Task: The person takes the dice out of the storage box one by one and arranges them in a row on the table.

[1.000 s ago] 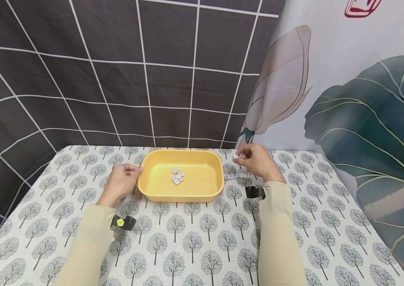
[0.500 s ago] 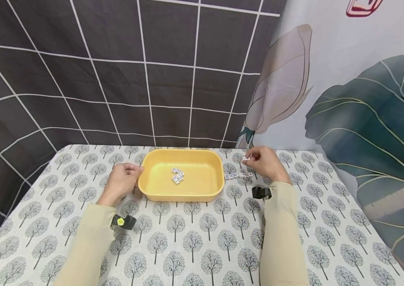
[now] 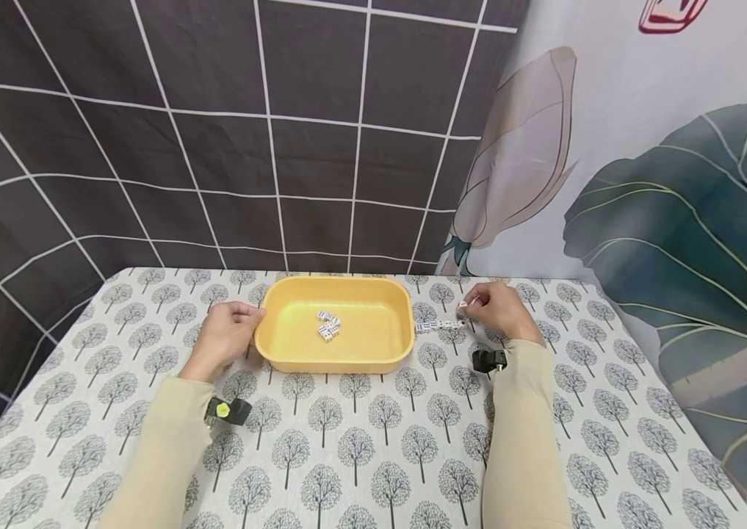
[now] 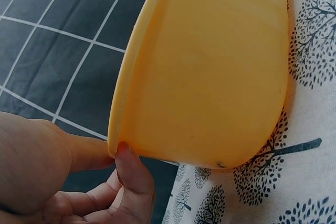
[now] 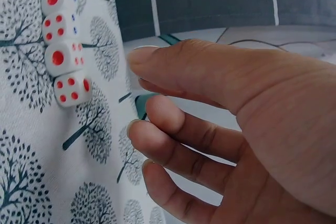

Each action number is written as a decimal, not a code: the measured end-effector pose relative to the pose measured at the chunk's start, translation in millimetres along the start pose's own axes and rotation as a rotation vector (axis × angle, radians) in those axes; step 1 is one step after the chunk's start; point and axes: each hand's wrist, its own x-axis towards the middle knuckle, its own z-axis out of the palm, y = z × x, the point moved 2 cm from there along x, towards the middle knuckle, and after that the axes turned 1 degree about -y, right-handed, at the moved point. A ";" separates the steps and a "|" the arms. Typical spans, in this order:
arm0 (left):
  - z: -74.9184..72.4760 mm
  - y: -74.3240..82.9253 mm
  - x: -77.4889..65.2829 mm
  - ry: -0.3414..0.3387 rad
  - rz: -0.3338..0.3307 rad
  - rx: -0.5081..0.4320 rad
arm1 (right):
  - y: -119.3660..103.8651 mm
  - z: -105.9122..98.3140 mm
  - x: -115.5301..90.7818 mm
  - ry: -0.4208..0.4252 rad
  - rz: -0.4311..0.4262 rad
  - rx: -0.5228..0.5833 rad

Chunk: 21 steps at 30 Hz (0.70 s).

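Observation:
My left hand (image 3: 224,338) pinches the left rim of a yellow plastic tub (image 3: 333,366), thumb on one side and a finger on the other, as the left wrist view shows at the tub's wall (image 4: 210,66). Several white dice (image 3: 328,327) lie together inside it. My right hand (image 3: 499,308) pinches a single white die (image 3: 463,304) at its fingertips, just behind the right end of a row of dice. In the right wrist view the thumb (image 5: 184,69) hides that die. The row's end die (image 5: 72,88) has red dots and sits against its neighbour.
The row of dice (image 3: 439,325) runs rightward from the tub's right wall. A white tree-print cloth (image 3: 360,470) covers the table. A dark gridded curtain (image 3: 314,154) hangs behind, and a floral curtain (image 3: 611,147) hangs at the right.
My right hand has moved right and toward me with the die, nearing the right end of the row. My left hand and the tub have stayed put.

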 end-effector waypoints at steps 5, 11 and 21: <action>0.2 -0.2 0.0 0.000 -0.001 0.000 | 7.7 0.5 -2.2 -0.032 0.051 0.012; 0.2 0.1 -0.7 -0.007 -0.008 0.000 | 14.9 1.3 -4.3 -0.069 0.099 0.013; 0.4 0.7 -0.7 -0.002 0.001 0.012 | 20.0 2.8 -6.0 -0.141 0.142 0.016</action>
